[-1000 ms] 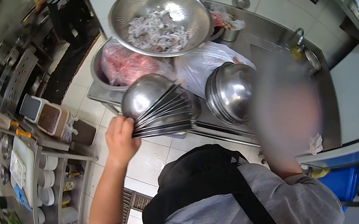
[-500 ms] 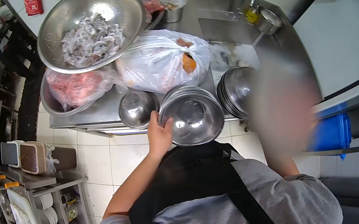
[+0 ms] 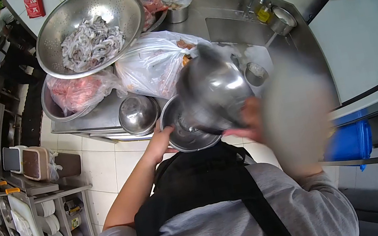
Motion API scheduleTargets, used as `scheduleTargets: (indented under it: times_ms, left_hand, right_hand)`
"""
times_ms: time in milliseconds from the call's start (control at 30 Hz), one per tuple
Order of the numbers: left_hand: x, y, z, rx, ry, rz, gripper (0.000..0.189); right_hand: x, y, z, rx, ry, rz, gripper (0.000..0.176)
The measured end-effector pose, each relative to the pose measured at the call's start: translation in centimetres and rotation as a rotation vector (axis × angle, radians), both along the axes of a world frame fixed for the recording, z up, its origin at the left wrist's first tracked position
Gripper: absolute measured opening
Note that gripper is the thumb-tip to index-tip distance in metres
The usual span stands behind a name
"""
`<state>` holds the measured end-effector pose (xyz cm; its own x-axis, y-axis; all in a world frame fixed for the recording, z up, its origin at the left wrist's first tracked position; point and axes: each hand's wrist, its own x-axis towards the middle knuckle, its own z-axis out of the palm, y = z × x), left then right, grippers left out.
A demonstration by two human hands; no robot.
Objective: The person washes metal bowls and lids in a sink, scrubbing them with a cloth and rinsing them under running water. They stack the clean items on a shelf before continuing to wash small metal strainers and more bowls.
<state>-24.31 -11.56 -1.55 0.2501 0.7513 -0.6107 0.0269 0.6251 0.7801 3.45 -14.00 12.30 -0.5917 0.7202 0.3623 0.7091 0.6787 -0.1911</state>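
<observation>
My left hand (image 3: 159, 143) grips the rim of a shiny metal bowl (image 3: 191, 143) at the counter's front edge, thumb over the inside. In my right hand (image 3: 248, 120) is a stack of metal bowls (image 3: 223, 84), tilted on its side over the left hand's bowl and overlapping it. The stack is slightly blurred by motion. A pale blurred patch (image 3: 300, 118) covers my right forearm. Left of my left hand, another metal bowl (image 3: 138, 114) rests upside down on the counter. A small metal cup (image 3: 256, 73) stands at the sink, right of the stack.
A colander (image 3: 127, 10) of greyish-white strips (image 3: 92, 43) sits behind, above a bagged pink mass (image 3: 78, 92) in a basin. A tied white plastic bag (image 3: 142, 68) lies beside it. The sink (image 3: 228, 27) is at back right. Two people work at far left.
The bowl stack from the right side is now in my right hand, swung left and tilted over the left hand's bowl. My left hand keeps its hold, shifted slightly left.
</observation>
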Motion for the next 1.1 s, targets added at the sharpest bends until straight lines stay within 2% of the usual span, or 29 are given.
scheduleTargets:
  times_ms: [67,100,133,167,200,233,300,333,367,433,467,500,533,567,633,667,733,767,833,900,967,1033,1100]
  left_hand:
    - [-1.1,-0.4,-0.6,0.015,-0.071,-0.022,0.063]
    - [-1.8,-0.5,-1.0,0.027,-0.146,-0.037,0.068]
    - [-2.1,-0.4,-0.8,-0.016,-0.233,0.0,0.087]
    - [-2.2,-0.4,-0.7,-0.009,-0.232,0.001,0.087]
    - [-1.9,-0.7,0.4,-0.032,-0.291,0.012,0.097]
    - [-1.6,-1.0,1.0,-0.059,-0.352,0.025,0.108]
    - [-1.4,-0.7,0.5,-0.05,-0.369,0.012,0.107]
    - [-1.4,-0.3,0.0,-0.033,-0.361,-0.031,0.106]
    - [-1.5,0.0,-0.4,-0.013,-0.353,-0.072,0.105]
    - [-1.2,0.4,-0.4,-0.003,-0.281,0.019,0.1]
    - [-1.3,0.7,-0.3,-0.01,-0.289,0.007,0.099]
    - [-1.4,1.0,-0.2,-0.017,-0.298,-0.003,0.098]
    - [-1.1,1.3,-0.6,-0.032,-0.353,0.006,0.096]
    - [-1.0,1.6,-0.7,-0.024,-0.353,0.021,0.096]
    - [-0.4,1.9,0.7,-0.073,-0.425,-0.053,0.092]
    - [0.1,1.6,1.9,-0.037,-0.319,-0.035,0.088]
    - [0.1,1.7,1.7,-0.012,-0.343,-0.063,0.089]
    - [0.3,1.6,2.2,0.005,-0.364,-0.079,0.095]
    - [0.9,1.6,2.0,0.044,-0.18,-0.006,0.114]
    - [1.4,1.5,1.8,0.137,-0.067,0.013,0.111]
    - [2.2,1.8,0.9,0.352,0.102,0.026,0.112]
    - [2.6,1.5,4.2,0.472,0.336,-0.078,0.105]
    - [2.9,1.8,6.2,0.636,0.371,-0.12,0.105]
  right_hand:
    - [-1.4,1.4,-2.5,0.25,-0.12,0.321,0.03]
    - [-1.7,1.5,-3.8,0.26,-0.119,0.319,0.03]
    - [-2.1,1.4,-5.0,0.245,-0.144,0.323,0.028]
    - [-2.2,1.2,-6.1,0.228,-0.17,0.329,0.026]
    - [-2.0,0.9,-6.5,0.17,-0.154,0.308,0.034]
    - [-1.8,1.0,-6.8,0.171,-0.155,0.314,0.034]
    - [-1.2,1.0,-7.1,0.024,-0.219,0.24,0.048]
    - [-0.8,1.2,-7.1,0.026,-0.222,0.245,0.048]
    - [-0.4,1.5,-7.1,-0.008,-0.156,0.238,0.054]
    - [0.5,2.7,-9.2,-0.034,-0.09,0.241,0.061]
    - [1.0,3.8,-12.5,-0.22,0.28,-0.037,0.065]
    - [0.6,4.3,-13.1,-0.405,0.646,-0.319,0.069]
    - [0.7,4.4,-13.3,-1.0,0.895,-0.383,0.067]
    - [0.7,4.6,-13.6,-1.002,0.887,-0.368,0.067]
    - [0.3,4.7,-13.4,-1.893,1.088,-0.359,0.068]
    - [0.1,4.5,-13.7,-1.89,1.136,-0.306,0.064]
    - [0.5,4.6,-15.6,-1.918,1.183,-0.285,0.06]
    - [0.8,4.6,-16.5,-1.947,1.252,-0.28,0.057]
    - [0.7,4.7,-16.4,-1.976,1.278,-0.306,0.053]
    - [0.7,4.4,-16.1,-1.928,1.226,-0.374,0.052]
    - [0.9,4.3,-16.8,-1.925,1.262,-0.376,0.042]
    - [1.0,3.8,-16.6,-1.826,1.275,-0.347,0.042]
    - [0.6,4.0,-15.4,-1.738,1.381,-0.341,0.048]
